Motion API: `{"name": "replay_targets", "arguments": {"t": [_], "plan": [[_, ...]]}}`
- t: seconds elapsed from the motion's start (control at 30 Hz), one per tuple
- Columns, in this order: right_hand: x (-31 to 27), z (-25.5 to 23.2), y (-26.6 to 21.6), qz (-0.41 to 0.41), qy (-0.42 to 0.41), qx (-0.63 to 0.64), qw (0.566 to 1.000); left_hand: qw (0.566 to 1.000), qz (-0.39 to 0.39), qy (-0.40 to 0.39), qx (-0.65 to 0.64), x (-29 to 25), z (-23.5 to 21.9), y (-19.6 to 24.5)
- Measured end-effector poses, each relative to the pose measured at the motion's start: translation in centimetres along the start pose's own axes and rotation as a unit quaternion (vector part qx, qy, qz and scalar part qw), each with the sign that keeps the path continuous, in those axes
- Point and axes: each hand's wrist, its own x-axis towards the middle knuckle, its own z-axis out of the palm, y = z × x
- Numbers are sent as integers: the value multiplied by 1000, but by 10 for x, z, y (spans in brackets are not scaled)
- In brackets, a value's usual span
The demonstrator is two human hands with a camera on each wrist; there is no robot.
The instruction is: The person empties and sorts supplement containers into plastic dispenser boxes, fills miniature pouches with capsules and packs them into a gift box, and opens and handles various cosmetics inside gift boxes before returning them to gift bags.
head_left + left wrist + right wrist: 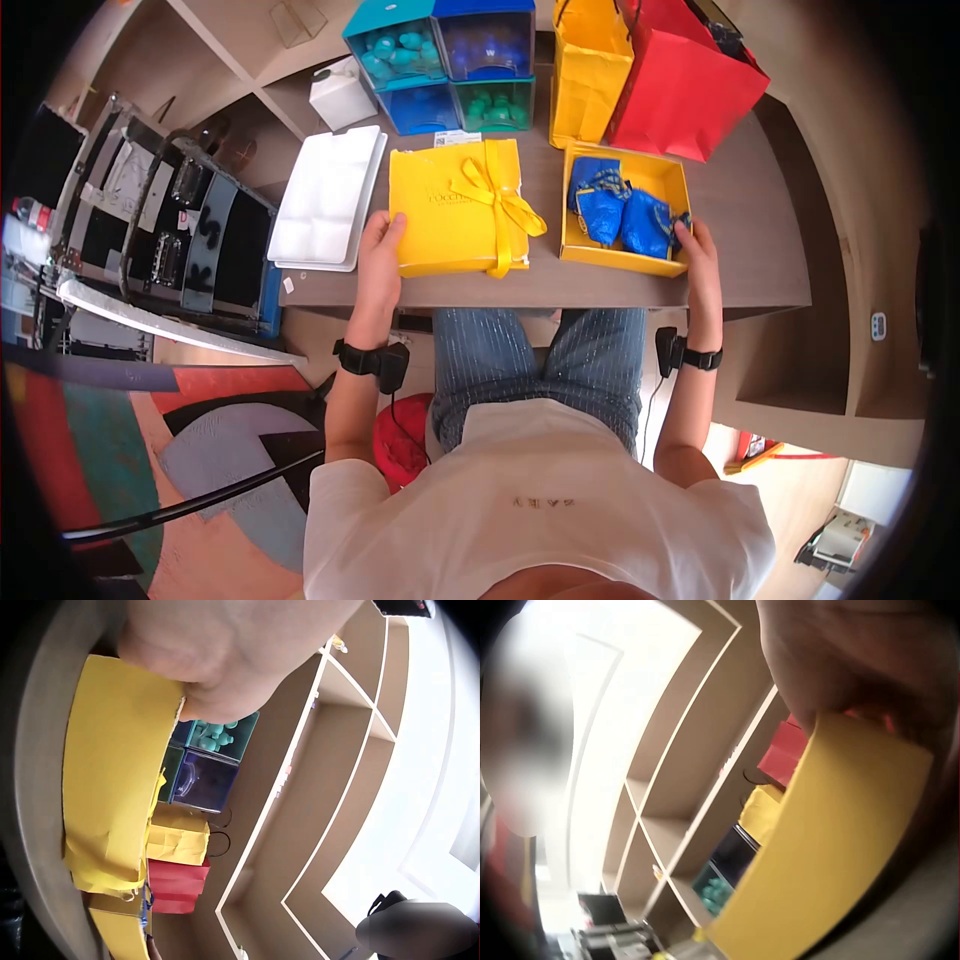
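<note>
A closed yellow box (430,225) with a yellow ribbon bow (490,200) lies on the brown table. My left hand (380,262) grips its left side, thumb on the top edge; the left wrist view shows the hand (217,652) at the end of the box (116,765). To the right, an open yellow box (610,257) holds blue crinkled pouches (645,225). My right hand (702,265) grips that box's right side, thumb over the rim; in the right wrist view the hand (855,660) is at the box wall (832,832), its fingertips hidden.
White trays (322,200) lie at the table's left. Behind stand teal and blue drawers (485,45) with small items, a white container (342,95), a yellow bag (588,80) and a red bag (685,85). The table's front edge (560,292) is near my legs.
</note>
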Motion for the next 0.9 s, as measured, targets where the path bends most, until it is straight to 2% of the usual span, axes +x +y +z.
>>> {"name": "replay_targets", "arguments": {"t": [0.2, 0.3, 0.33, 0.43, 0.5, 0.6, 0.67, 0.77, 0.83, 0.9], "plan": [[-7, 12, 6, -25, -21, 13, 999, 992, -32, 33, -121, -10, -8, 28], [-7, 28, 8, -43, -23, -16, 999, 991, 24, 47, -122, -1, -46, 50], [-8, 34, 10, -51, -38, 6, 998, 989, 38, 97, -105, -2, -50, 68], [-9, 58, 22, -58, -77, 20, 995, 987, 88, 95, -90, 19, -116, 82], [-14, 82, 29, -82, -75, 52, 992, 983, 86, 143, -75, 25, -137, 93], [-20, 114, 25, -128, -102, 28, 986, 979, 83, 179, -49, 42, -174, 80], [-26, 132, 19, -149, -108, 15, 983, 972, 75, 221, -21, 45, -179, 74], [-30, 143, 12, -159, -103, -28, 981, 971, 74, 227, -24, 44, -176, 68], [-35, 145, 7, -130, -87, 29, 987, 964, 97, 245, -31, 52, -191, 60], [-41, 139, 2, -117, -96, 43, 988, 959, 168, 217, 64, 52, -207, 57]]}}
